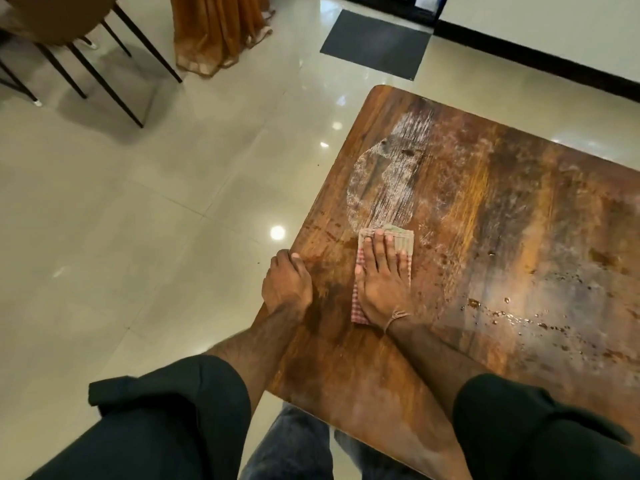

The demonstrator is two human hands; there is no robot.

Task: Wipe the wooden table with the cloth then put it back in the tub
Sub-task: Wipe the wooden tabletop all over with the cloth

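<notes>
I see my right hand [382, 282] pressed flat, fingers spread, on the folded red-and-white checked cloth [360, 299] with a beige end, which lies on the worn brown wooden table [502, 220] near its left edge. My left hand [286, 284] curls over that edge, gripping the table and holding nothing else. Just beyond the cloth sits a pale, whitish round patch [381, 181]; dark crumbs and wet spots [502, 310] scatter to the right. On the glossy tiled floor [138, 202] stand black-legged chairs [69, 46], an orange drape [214, 32] and a dark grey mat [375, 43], all well apart from the table.
</notes>
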